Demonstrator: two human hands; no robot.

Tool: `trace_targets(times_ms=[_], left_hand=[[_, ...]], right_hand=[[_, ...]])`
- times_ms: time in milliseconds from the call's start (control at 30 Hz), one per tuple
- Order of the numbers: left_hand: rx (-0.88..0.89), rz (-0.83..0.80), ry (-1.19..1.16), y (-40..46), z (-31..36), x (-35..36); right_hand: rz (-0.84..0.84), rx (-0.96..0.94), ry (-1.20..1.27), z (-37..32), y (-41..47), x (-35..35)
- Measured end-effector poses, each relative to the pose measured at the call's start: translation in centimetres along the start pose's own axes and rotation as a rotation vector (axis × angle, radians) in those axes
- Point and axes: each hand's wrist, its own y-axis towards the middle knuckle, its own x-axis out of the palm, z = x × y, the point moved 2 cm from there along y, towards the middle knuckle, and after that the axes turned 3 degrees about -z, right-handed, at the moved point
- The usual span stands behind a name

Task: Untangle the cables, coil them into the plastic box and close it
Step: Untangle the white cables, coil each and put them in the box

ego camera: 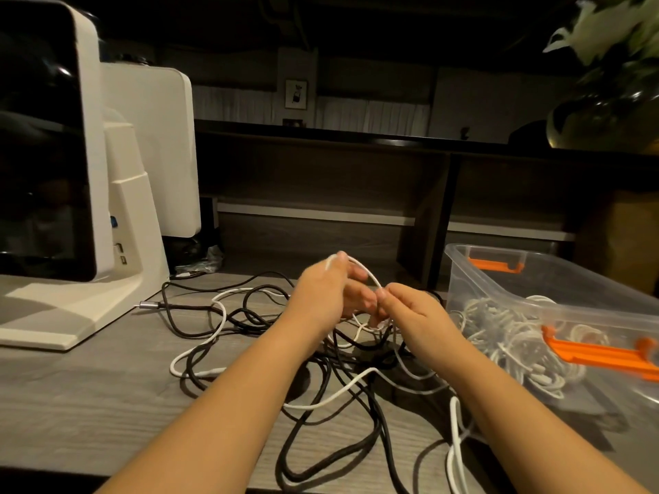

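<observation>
the left hand [330, 294] and right hand [410, 315] meet just above the counter [89, 397], both pinching a thin white cable [369, 276]. the left holds one end up between thumb and fingertips at about 12 o'clock of the pair; the right nips the same strand where it arcs down, fingers curled round it. below them the white cable drops into the tangle [321, 372], a loose heap of black cables [374, 422] and white ones crossing over and under each other, spreading from 9 o'clock out to 6 o'clock of the hands.

at 3 o'clock stands the box [499, 279], clear plastic, lidless, with orange clips [495, 267] on its rim; a pale grey-white bundle [513, 336] already lies inside. no lid is in view that i can pick out. at 9 to 10 o'clock sits a white machine [117, 194] with a dark glossy panel.

risks, as i judge them: pulling the white strand hard could cinch a knot where it threads under the black loops, since the black cords look thicker and stiffer and would trap it. dragging the heap could also swing the metal plug [148, 304] at 9 o'clock into the machine base. the white cable is smooth and slim, likely to slip from a light pinch. the counter is matt grey woodgrain, so the cords should slide without snagging.
</observation>
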Motion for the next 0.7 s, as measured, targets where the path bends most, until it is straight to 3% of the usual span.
trace_targets(times_ms=[133,300,367,433,500,567,700], left_hand=[[0.119,0.299,-0.205,0.9,0.0,-1.4],[0.033,0.171,-0.968,0.5,0.8,-1.5],[0.017,0.173,-1.117,0.4,1.0,-2.0],[0.043,0.235,-1.203,0.6,1.0,-3.0],[0.077,0.366,-1.182,0.9,0.7,-3.9],[0.12,0.513,-0.998,0.9,0.6,-4.4],[0.282,0.594,-0.291,1.0,0.6,-4.2]], right_hand=[[0.014,-0.021,-0.019,-0.5,-0.1,0.2],[-0.217,-0.094,-0.136,-1.7,-0.6,1.3],[-0.239,-0.076,-0.188,-1.9,-0.7,1.5],[-0.151,-0.078,-0.214,-1.9,-0.6,1.2],[-0.062,-0.091,-0.251,-1.6,-0.5,0.8],[-0.067,-0.117,-0.286,-1.5,-0.6,0.7],[-0.231,-0.187,-0.311,-2.0,-1.0,1.1]])
